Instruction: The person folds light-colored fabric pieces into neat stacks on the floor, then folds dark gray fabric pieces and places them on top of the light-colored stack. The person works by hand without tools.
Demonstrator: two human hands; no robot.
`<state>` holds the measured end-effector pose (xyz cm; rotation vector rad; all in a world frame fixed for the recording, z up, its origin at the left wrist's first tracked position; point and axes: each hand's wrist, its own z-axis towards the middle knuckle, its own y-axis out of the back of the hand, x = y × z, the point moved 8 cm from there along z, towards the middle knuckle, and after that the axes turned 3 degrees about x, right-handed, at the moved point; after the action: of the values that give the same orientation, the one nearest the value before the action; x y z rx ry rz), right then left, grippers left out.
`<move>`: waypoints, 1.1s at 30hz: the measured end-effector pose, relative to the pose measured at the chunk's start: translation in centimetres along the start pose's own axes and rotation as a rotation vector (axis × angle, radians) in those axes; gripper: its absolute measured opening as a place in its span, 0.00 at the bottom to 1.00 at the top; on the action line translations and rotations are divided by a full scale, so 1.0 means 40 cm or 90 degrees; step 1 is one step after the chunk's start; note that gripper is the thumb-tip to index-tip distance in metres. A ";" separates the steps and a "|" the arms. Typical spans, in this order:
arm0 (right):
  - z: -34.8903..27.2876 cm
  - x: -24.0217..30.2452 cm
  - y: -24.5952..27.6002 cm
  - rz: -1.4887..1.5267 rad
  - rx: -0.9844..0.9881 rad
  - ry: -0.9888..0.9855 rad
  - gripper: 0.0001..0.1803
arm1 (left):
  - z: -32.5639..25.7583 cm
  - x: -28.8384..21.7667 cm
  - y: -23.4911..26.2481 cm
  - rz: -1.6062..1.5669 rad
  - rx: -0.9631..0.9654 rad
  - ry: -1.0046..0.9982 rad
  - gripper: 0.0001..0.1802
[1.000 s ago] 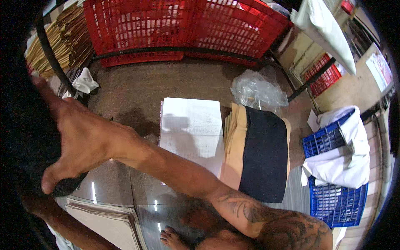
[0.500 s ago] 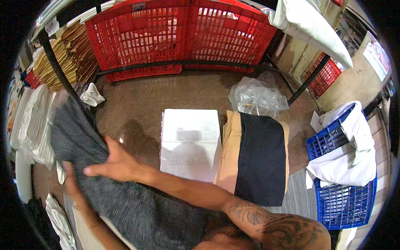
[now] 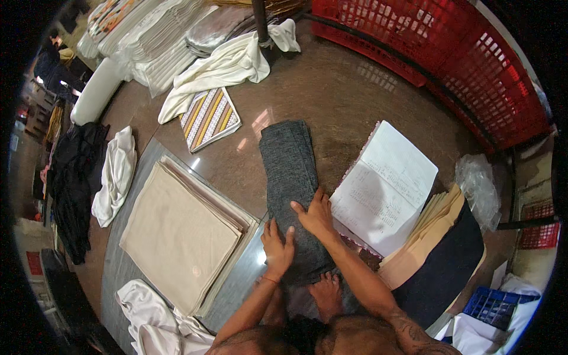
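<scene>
A dark grey heathered cloth [image 3: 289, 163] lies folded into a long narrow strip, its near end close to my feet. My left hand [image 3: 278, 251] rests at the strip's left edge with fingers stretched. Across from it, my right hand [image 3: 316, 216] lies on the right edge, thumb spread out over the fabric. To the right sits an open notebook [image 3: 387, 183] with handwritten pages. On the left is a neat stack of beige folded cloth [image 3: 183, 234].
Tan and black folded fabric [image 3: 441, 266] lies beyond the notebook. A striped bundle [image 3: 210, 118] and white cloths [image 3: 222, 71] are at the far left. Red crates [image 3: 438, 53] line the back right, near a clear plastic bag [image 3: 476, 186]. A blue basket [image 3: 491, 307] stands lower right.
The grey cloth, held up loosely at the left before, now lies flat in a folded strip. My hands have come down onto its sides, and the view has turned left.
</scene>
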<state>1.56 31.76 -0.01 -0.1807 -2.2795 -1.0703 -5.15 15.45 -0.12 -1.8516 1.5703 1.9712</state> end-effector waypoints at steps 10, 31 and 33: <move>-0.048 -0.038 0.046 0.256 0.019 0.097 0.44 | 0.046 0.032 0.052 -0.146 -0.015 0.060 0.37; -0.057 -0.106 -0.031 0.270 0.065 0.058 0.57 | -0.085 0.050 0.006 -0.050 0.009 0.016 0.47; -0.063 -0.103 -0.045 0.255 0.095 0.041 0.51 | -0.074 0.054 0.003 -0.134 -0.025 0.008 0.50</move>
<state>5.40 29.22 -2.33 -0.5098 -2.1337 -0.6877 -3.68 12.21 -1.05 -1.9558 1.2863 1.9153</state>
